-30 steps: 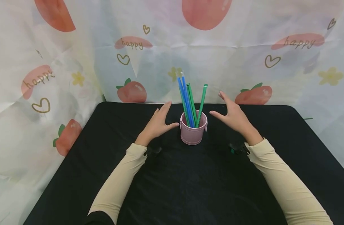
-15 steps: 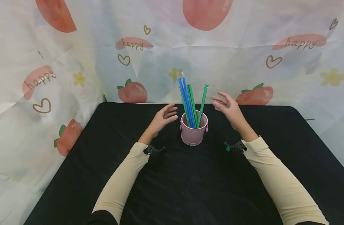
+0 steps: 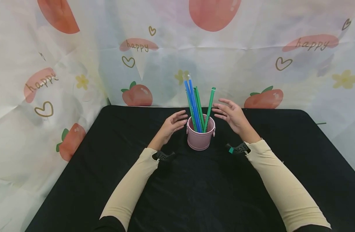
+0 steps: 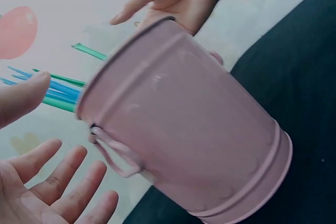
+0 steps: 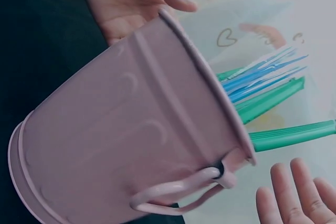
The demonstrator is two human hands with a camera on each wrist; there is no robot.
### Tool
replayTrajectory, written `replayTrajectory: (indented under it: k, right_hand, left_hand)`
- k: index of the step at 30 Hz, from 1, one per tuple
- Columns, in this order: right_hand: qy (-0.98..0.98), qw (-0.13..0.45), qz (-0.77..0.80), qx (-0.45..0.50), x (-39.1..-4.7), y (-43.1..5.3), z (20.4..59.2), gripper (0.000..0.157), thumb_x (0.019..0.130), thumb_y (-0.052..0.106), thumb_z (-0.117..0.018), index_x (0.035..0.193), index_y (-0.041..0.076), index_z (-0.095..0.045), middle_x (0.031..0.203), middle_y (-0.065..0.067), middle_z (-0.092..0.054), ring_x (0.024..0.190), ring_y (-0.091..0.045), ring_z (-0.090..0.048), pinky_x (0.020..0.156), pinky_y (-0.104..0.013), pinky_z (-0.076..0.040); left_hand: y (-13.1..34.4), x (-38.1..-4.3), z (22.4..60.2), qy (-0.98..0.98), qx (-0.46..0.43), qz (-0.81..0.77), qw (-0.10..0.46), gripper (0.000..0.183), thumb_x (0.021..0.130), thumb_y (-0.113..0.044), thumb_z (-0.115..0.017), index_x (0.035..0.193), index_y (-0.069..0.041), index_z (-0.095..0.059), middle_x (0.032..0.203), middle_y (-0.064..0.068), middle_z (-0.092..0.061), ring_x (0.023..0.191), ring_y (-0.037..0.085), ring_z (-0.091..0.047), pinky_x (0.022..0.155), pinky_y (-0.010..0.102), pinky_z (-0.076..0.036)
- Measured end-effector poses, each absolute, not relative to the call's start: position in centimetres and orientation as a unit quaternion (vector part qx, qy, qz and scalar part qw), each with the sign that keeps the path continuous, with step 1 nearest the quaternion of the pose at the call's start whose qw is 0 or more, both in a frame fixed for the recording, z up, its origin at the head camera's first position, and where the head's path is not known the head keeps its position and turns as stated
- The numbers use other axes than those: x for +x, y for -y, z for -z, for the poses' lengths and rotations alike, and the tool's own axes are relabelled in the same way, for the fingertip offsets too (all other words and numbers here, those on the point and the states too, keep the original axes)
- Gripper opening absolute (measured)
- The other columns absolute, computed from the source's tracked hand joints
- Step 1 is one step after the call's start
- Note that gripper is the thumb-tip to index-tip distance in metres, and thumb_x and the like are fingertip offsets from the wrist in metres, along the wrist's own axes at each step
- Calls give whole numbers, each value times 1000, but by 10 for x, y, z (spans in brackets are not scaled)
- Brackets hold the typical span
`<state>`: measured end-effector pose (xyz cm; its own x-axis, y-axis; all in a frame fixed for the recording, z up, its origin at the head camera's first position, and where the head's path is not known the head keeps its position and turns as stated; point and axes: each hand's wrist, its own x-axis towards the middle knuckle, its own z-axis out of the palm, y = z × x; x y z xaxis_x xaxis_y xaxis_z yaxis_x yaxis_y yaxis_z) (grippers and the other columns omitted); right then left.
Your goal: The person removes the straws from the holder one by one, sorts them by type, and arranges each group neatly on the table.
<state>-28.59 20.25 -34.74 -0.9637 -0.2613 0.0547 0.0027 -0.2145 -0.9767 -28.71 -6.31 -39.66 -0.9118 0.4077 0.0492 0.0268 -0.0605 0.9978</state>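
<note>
A small pink metal bucket [image 3: 199, 141] with a loop handle on each side stands upright on the table. Thin blue sticks [image 3: 194, 103] and green sticks [image 3: 210, 103] rise out of it, leaning several ways; their exact kind is unclear. My left hand [image 3: 169, 128] is just left of the bucket, fingers relaxed and pointing at its rim. In the left wrist view its fingertips [image 4: 79, 153] stay apart from the loop handle [image 4: 118, 153]. On the right, my right hand [image 3: 234, 118] hovers near the rim, fingers loosely bent and holding nothing.
A black cloth covers the table [image 3: 206, 193]. Behind and to the left hangs a pale curtain [image 3: 223, 67] printed with fruit, hearts and words. Each wrist wears a dark strap [image 3: 238, 149].
Both hands have moved in toward the bucket, and their widely spread thumbs and fingers have drawn closer together. The bucket and its sticks have stayed in place.
</note>
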Motion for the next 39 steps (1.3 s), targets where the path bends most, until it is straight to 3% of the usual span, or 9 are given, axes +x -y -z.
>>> replayTrajectory:
  k: [8, 16, 27, 34, 39]
  right_hand:
    - [-645, 79, 755, -87, -290, -194, 355, 46, 94, 15, -56, 133, 0, -38, 100, 9, -65, 91, -7, -65, 80, -20, -54]
    - [-664, 70, 740, -84, -293, -187, 359, 13, 93, 10, -56, 106, 15, -55, 88, 10, -66, 81, -4, -64, 73, -16, -54]
    - [-676, 59, 729, -90, -299, -182, 365, 12, 91, 6, -58, 98, 16, -57, 84, 10, -62, 80, -3, -60, 72, -16, -52]
    - [-711, 47, 697, -77, -301, -180, 368, 13, 90, 9, -61, 90, 22, -61, 83, 12, -60, 84, -2, -56, 74, -14, -51]
    - [-727, 38, 681, -84, -299, -179, 365, 8, 89, 13, -63, 93, 20, -61, 84, 13, -60, 84, -2, -58, 74, -14, -51]
  left_hand:
    - [55, -288, 405, -722, 210, -647, 128, 57, 92, -7, -56, 145, -9, -33, 144, 18, -42, 132, 32, -44, 108, 45, -37]
    - [52, -290, 411, -726, 239, -631, 132, 64, 88, -3, -61, 145, -9, -32, 142, 18, -43, 130, 31, -45, 107, 40, -39]
    - [50, -289, 412, -763, 246, -585, 128, 67, 85, -6, -67, 144, -9, -34, 142, 16, -44, 129, 31, -47, 105, 38, -41]
    - [49, -289, 412, -764, 240, -585, 129, 67, 85, -6, -67, 143, -10, -35, 141, 15, -45, 128, 31, -47, 103, 39, -44]
    - [50, -289, 411, -765, 231, -589, 124, 66, 84, -6, -68, 142, -11, -38, 139, 14, -47, 126, 31, -49, 100, 39, -46]
